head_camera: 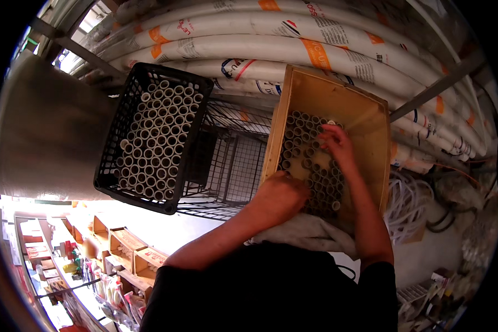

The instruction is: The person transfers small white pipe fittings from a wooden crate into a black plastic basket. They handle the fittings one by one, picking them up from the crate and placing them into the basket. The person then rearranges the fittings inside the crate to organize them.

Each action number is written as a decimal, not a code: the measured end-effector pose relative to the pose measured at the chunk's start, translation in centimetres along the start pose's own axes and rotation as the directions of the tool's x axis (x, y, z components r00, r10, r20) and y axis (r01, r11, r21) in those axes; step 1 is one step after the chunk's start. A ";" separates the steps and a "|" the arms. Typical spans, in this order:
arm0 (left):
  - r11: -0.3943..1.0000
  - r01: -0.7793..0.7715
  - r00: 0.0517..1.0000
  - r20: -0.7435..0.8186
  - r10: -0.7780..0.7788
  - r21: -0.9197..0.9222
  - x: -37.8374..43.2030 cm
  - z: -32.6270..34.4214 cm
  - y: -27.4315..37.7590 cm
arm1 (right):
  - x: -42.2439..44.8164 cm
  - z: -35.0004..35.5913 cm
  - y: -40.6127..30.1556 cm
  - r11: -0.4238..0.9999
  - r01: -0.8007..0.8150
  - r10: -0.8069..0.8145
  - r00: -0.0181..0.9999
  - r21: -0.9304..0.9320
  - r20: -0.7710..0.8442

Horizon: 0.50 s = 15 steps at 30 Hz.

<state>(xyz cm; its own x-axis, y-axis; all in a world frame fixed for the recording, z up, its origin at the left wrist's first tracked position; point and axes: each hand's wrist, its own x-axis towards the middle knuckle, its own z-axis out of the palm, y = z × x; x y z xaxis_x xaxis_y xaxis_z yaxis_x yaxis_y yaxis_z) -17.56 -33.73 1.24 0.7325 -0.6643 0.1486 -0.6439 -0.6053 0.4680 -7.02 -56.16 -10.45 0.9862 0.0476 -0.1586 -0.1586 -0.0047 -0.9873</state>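
Many short white plastic pipe pieces stand on end, rims up, inside a deep tan box in front of me. My right hand is over the box's far part, fingers spread and slightly bent at the pipe rims, with no piece visible between them. My left hand is curled at the box's near left side. Its fingertips are hidden, so whether it grips a piece cannot be told. Between both hands a patch of bare box bottom shows. To the left, a black plastic crate holds tightly packed upright white pipe pieces.
A black wire-mesh cart is under and between the crate and box. Long white pipes lie stacked behind, crossed by a metal bar. Coiled clear tubing lies right. Shelves with goods stand lower left.
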 end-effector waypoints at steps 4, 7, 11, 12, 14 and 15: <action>1.000 0.018 1.000 -0.017 -0.018 -0.018 -0.1 -0.2 0.0 | 0.4 0.0 0.9 0.998 0.008 -0.007 0.999 -0.062 0.032; 0.997 0.034 0.999 -0.041 -0.036 -0.069 0.0 -0.3 0.3 | 0.5 0.2 1.8 0.990 0.019 -0.013 0.999 -0.136 0.050; 0.994 0.033 0.998 -0.051 -0.039 -0.108 0.4 -0.8 0.7 | 0.8 -0.1 3.7 0.931 0.123 -0.111 0.992 -0.343 0.055; 0.994 0.043 0.998 -0.044 -0.048 -0.104 0.3 -0.9 0.7 | 0.7 0.0 3.5 0.928 0.126 -0.112 0.992 -0.351 0.060; 0.993 0.048 0.997 -0.048 -0.053 -0.107 0.2 -0.9 0.6 | 0.5 0.2 3.0 0.921 0.131 -0.114 0.991 -0.366 0.066; 0.993 0.046 0.998 -0.048 -0.052 -0.110 0.3 -0.9 0.6 | 0.5 0.1 3.1 0.899 0.141 -0.121 0.990 -0.415 0.073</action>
<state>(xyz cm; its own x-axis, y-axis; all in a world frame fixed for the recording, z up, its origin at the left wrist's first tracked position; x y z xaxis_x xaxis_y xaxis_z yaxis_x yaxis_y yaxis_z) -17.55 -33.91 2.35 0.7745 -0.6105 0.1658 -0.5814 -0.5836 0.5669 -7.04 -56.06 -13.63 0.9920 0.1208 -0.0370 0.0162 -0.4121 -0.9110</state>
